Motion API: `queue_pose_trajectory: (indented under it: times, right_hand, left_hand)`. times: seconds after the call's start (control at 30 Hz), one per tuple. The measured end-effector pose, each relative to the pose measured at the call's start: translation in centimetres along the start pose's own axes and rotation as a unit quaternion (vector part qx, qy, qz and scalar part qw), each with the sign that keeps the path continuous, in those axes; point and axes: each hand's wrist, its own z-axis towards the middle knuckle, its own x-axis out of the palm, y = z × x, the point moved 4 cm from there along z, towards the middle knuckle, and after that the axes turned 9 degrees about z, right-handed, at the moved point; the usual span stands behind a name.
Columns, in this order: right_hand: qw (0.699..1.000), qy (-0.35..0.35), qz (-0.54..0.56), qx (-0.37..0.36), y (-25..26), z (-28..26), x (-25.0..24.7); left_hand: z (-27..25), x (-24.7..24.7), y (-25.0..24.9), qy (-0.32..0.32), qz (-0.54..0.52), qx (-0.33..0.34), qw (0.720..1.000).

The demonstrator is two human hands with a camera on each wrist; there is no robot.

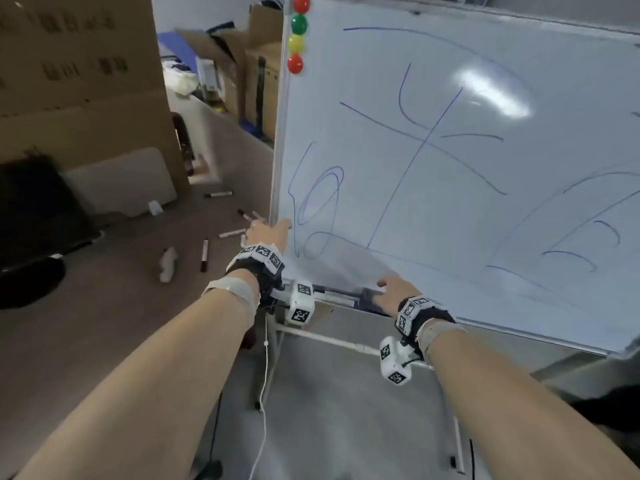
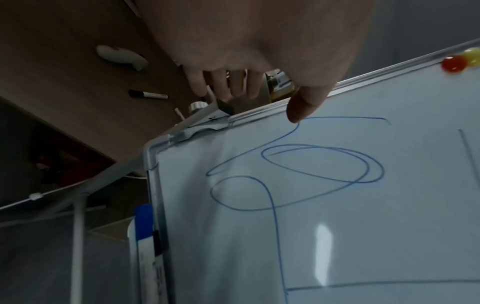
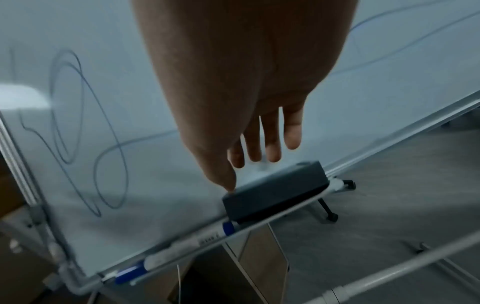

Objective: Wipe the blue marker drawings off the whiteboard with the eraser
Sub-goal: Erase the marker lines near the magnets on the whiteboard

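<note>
Now, right fingers (image 3: pixel 270 144): straight and spread, holding nothing; the thumb tip touches the eraser's near end.
Right hand (image 1: pixel 394 292): hovers over the board's lower ledge, at 6 o'clock of the whiteboard (image 1: pixel 485 81).
Eraser (image 3: pixel 275 195): dark block lying on the ledge against the board; probably light and rigid, best gripped across its long sides.
Left fingers (image 2: pixel 223 86): loosely curved behind the board's left edge at 9 o'clock, thumb on the face; whether they clamp it, cannot tell.
Left hand (image 1: pixel 265 233): seemingly steadying the board.
Blue drawings (image 1: pixel 426 140): unwiped, covering the board.
Obstacles: blue-capped markers (image 3: pixel 182 246) share the ledge; magnets (image 1: pixel 298 36) at 11 o'clock.
</note>
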Motion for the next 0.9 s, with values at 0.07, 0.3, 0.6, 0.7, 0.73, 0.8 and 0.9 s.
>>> queue_pose_trajectory:
  times: [0.07, 0.3, 0.6, 0.7, 0.73, 0.8, 0.9]
  right_hand:
    - [0.997, -0.004, -0.082, -0.007, -0.3, 1.2, 1.1]
    - [0.962, 0.012, -0.258, -0.093, -0.3, 2.6, 1.3]
    - [0.978, 0.070, -0.084, -0.179, 1.8, 0.7, -3.3]
    - [0.976, 0.035, 0.033, -0.212, 4.8, 0.3, -6.7]
    - [0.972, -0.004, 0.056, -0.227, 6.1, 0.1, -8.1]
    - [0.959, -0.105, 0.081, -0.252, 8.7, -0.1, -11.0]
    - [0.928, -0.207, 0.123, -0.283, 12.3, -0.6, -15.2]
  left_hand:
    - [0.7, 0.4, 0.5, 0.000, -0.018, -0.013, 1.000]
    - [2.0, 1.9, 0.1, -0.050, -0.001, -0.047, 0.998]
    - [0.0, 2.3, -3.3, -0.090, -0.007, -0.056, 0.994]
    - [0.2, 1.0, -5.6, -0.105, -0.047, -0.048, 0.992]
    - [0.3, 0.5, -6.4, -0.113, -0.059, -0.042, 0.991]
    - [0.4, -0.8, -8.2, -0.126, -0.064, -0.028, 0.990]
    - [0.4, -3.4, -11.0, -0.139, -0.052, 0.002, 0.989]
